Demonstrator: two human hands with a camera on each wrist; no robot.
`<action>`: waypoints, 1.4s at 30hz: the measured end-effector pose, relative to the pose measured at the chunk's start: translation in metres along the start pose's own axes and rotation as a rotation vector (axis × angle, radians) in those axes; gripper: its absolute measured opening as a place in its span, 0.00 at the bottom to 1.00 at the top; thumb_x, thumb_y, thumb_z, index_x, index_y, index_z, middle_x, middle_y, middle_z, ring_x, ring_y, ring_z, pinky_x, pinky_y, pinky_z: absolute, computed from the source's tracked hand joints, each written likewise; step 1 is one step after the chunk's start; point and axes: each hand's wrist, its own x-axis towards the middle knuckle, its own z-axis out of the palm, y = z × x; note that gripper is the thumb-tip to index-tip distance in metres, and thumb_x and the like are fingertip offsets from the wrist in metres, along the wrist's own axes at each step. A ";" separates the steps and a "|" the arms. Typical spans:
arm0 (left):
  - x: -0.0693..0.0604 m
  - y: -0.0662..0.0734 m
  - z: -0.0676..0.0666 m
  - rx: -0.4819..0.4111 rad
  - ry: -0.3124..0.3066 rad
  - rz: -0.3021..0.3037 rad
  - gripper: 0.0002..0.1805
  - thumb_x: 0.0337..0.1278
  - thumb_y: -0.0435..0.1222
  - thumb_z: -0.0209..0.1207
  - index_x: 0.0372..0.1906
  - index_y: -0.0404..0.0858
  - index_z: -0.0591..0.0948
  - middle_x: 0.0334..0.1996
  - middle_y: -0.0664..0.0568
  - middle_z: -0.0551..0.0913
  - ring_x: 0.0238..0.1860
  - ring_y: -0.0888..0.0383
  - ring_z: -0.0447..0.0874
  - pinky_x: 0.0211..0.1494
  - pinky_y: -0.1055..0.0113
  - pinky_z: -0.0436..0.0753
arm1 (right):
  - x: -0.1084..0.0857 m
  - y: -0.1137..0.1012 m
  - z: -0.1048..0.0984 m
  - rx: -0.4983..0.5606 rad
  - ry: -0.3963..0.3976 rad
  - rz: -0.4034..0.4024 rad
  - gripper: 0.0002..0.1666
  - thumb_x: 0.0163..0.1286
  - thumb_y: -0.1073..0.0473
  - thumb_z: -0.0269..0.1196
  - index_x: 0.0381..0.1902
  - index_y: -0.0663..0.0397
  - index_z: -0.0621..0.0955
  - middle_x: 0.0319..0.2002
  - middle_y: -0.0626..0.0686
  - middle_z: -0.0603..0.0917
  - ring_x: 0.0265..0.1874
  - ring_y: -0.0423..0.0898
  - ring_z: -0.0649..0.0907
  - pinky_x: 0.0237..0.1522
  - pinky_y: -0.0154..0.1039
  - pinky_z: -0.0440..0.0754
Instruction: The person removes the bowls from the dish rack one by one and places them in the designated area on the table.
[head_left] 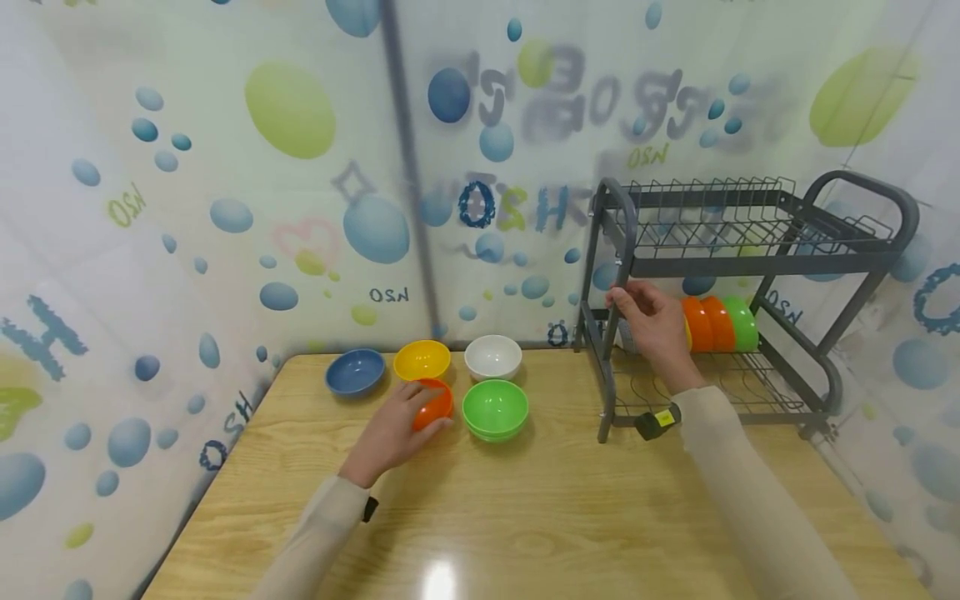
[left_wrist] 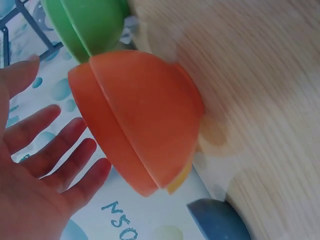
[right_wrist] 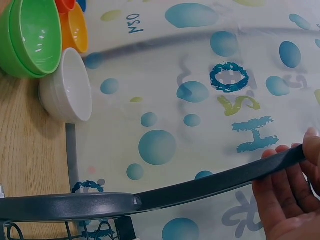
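Observation:
My left hand (head_left: pixel 393 429) hovers by the rim of the orange bowls (left_wrist: pixel 145 115), which look like two nested together. Its fingers (left_wrist: pixel 75 145) are spread and loosely bent, not closed round the rim. The right hand (head_left: pixel 658 329) is at the left upright of a dark grey two-tier dish rack (head_left: pixel 750 267); thumb and fingers hold that post (right_wrist: pixel 215 186). Close around the orange bowls are stacked green bowls (head_left: pixel 495 410), a yellow bowl (head_left: pixel 422 361), a white bowl (head_left: pixel 492 358) and a blue bowl (head_left: pixel 356 372).
On the rack's lower shelf, orange and green bowls (head_left: pixel 742 325) stand on edge, partly hidden by the right hand. Wire dividers (head_left: pixel 705 225) line the upper shelf. A printed curtain (head_left: pixel 300 208) hangs behind the wooden table (head_left: pixel 525 517).

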 end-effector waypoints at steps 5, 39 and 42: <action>0.010 0.008 0.003 -0.073 0.008 -0.038 0.31 0.63 0.49 0.69 0.68 0.44 0.78 0.58 0.46 0.80 0.57 0.49 0.79 0.62 0.52 0.83 | 0.000 0.000 0.000 -0.011 0.007 0.002 0.30 0.75 0.35 0.58 0.61 0.50 0.82 0.52 0.53 0.89 0.50 0.39 0.82 0.67 0.48 0.78; 0.117 0.108 0.016 -0.602 -0.073 -0.047 0.39 0.68 0.58 0.61 0.79 0.58 0.62 0.73 0.55 0.74 0.74 0.55 0.71 0.76 0.52 0.72 | 0.009 0.010 -0.022 0.045 -0.202 -0.045 0.30 0.75 0.40 0.60 0.67 0.50 0.79 0.57 0.50 0.88 0.52 0.36 0.87 0.58 0.31 0.83; 0.128 0.118 0.019 -0.662 -0.073 -0.037 0.38 0.69 0.57 0.61 0.79 0.59 0.62 0.73 0.55 0.74 0.74 0.56 0.71 0.75 0.51 0.73 | 0.008 0.017 -0.028 -0.040 -0.232 -0.063 0.34 0.77 0.40 0.58 0.72 0.52 0.74 0.64 0.58 0.83 0.59 0.48 0.86 0.66 0.45 0.80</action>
